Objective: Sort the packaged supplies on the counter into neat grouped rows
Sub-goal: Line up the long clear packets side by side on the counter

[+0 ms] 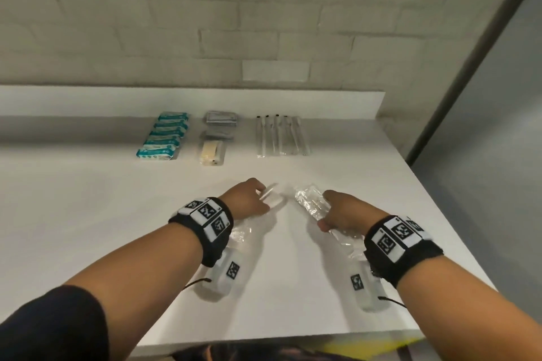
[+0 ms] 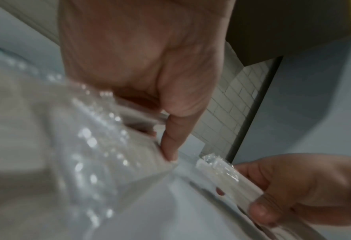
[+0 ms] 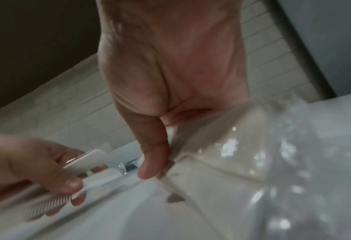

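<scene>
Both hands hover over the white counter (image 1: pixel 88 199) near its middle front, each holding a crinkly clear packet. My left hand (image 1: pixel 249 199) pinches a clear packet (image 1: pixel 272 198) with a white comb-like piece inside; its teeth show in the right wrist view (image 3: pixel 47 206). In the left wrist view the thumb (image 2: pixel 170 146) presses on that wrap (image 2: pixel 92 146). My right hand (image 1: pixel 343 211) grips a second clear packet (image 1: pixel 308 202), thumb (image 3: pixel 154 159) on the film (image 3: pixel 232 162). The two packets nearly meet at their far ends.
Rows lie at the back: teal packs (image 1: pixel 164 136) on the left, grey sachets (image 1: pixel 221 120) with a yellowish bar packet (image 1: pixel 211 152) in the middle, long clear sleeves with black tips (image 1: pixel 281 138) on the right. The counter's right edge runs diagonally; a ledge and brick wall stand behind.
</scene>
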### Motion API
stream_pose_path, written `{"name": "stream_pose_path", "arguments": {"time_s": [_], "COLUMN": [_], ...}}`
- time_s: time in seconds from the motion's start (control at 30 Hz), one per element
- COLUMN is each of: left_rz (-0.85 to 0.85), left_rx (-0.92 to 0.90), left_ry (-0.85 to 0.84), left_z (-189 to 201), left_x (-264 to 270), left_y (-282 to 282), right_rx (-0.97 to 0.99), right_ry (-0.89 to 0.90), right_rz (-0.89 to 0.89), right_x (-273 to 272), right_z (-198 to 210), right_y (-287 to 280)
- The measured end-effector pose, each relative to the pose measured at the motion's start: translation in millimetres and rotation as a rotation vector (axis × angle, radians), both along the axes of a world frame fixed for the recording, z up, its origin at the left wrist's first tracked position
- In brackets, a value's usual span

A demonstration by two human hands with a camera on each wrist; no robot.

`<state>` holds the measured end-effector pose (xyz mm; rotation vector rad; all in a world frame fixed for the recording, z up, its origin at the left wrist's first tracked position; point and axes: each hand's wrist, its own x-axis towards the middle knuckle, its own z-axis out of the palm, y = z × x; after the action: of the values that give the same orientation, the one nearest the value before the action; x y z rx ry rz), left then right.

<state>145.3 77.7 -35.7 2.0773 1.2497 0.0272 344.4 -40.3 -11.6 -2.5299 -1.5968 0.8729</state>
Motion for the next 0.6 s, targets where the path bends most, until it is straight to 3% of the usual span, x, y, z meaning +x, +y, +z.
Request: {"name": "stream_pose_path", "arguments": {"time_s": [0.17,0.23,0.33,0.47,0.6], "left_rz": [0.045,0.068,0.091,-0.012,0.228], "left_rx": [-0.160,-0.252,-0.459,-0.614,-0.605], "left_ry": [-0.335,-0.485,-0.680,-0.789,-0.845], "left_z": [15.2,23.3,32.6,32.4,32.1], "left_x": [64.2,93.4,131.0,176.3,201.3], "left_y": [9.6,14.6,17.0,9.3,6.5], "right_rx": [0.102,0.196,0.510,0.582,0.521], "right_ry": [0.054,0.196,0.467,0.588,0.603], "right_rz": [-0.116,-0.179,-0.239,-0.194,-0.145], "right_x": [53.9,72.7,94.0,127.6,167.4], "right_z": [17.1,24.7,35.4,43.2,48.1], "right_y": [19.6,25.3,36.3,49.8,59.1]}}
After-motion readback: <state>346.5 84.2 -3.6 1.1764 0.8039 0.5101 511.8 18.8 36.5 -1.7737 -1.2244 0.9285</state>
